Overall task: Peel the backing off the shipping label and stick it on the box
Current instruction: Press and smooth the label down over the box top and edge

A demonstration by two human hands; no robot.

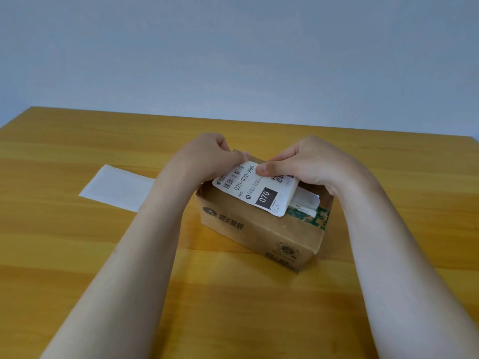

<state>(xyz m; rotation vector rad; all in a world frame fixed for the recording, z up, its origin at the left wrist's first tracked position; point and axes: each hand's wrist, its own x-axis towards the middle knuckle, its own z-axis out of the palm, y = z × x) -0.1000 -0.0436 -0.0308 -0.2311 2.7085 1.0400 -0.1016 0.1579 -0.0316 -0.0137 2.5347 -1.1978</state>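
A brown cardboard box [248, 229] with dark printing and green-printed tape sits on the wooden table in the middle of the view. Above its top I hold a white shipping label [255, 189] with barcodes, "070-070-A80" and a black "070" block, printed side up. My left hand [207, 156] pinches the label's far left corner. My right hand [305, 164] grips its far right edge, thumb pressed on the printed face. The label's near corner hangs over the box's front edge. A white backing sheet [116, 187] lies flat on the table to the left of the box.
The yellow-brown wooden table [77, 255] stretches out to both sides, with its far edge against a plain pale wall [233, 60]. My forearms reach in from the bottom left and right.
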